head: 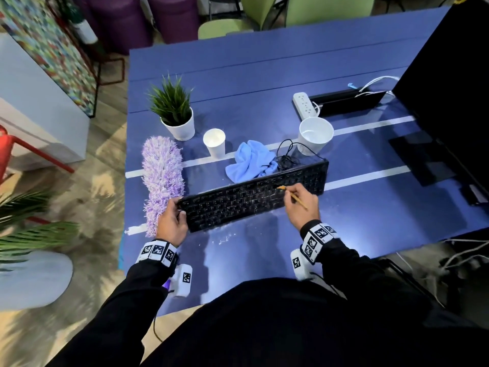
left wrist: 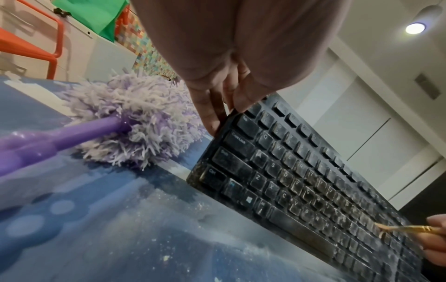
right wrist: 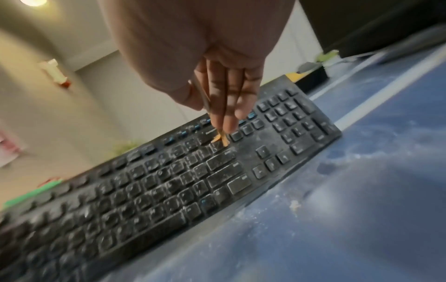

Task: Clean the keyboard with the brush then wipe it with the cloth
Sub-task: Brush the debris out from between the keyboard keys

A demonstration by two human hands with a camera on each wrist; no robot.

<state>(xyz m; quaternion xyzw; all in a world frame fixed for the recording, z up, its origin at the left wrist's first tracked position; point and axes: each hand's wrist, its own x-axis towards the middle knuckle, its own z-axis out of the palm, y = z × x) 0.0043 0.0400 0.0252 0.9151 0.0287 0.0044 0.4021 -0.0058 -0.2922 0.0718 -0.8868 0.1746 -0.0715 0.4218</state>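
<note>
A dusty black keyboard [head: 254,196] [left wrist: 301,181] [right wrist: 169,181] stands tilted on its front edge on the blue table [head: 238,88]. My left hand [head: 173,222] [left wrist: 224,112] grips its left end. My right hand [head: 299,205] [right wrist: 217,106] pinches a thin wooden brush [head: 293,196] [left wrist: 405,229] [right wrist: 220,140], whose bristles touch the keys right of the middle. A crumpled light blue cloth [head: 250,161] lies just behind the keyboard.
A purple fluffy duster [head: 162,176] [left wrist: 125,118] lies left of the keyboard. Behind stand a potted plant [head: 176,112], two white cups [head: 214,143] [head: 315,135], a power strip [head: 304,103] and a cable tangle [head: 287,158]. A dark monitor [head: 455,88] fills the right. White dust [head: 225,238] speckles the table.
</note>
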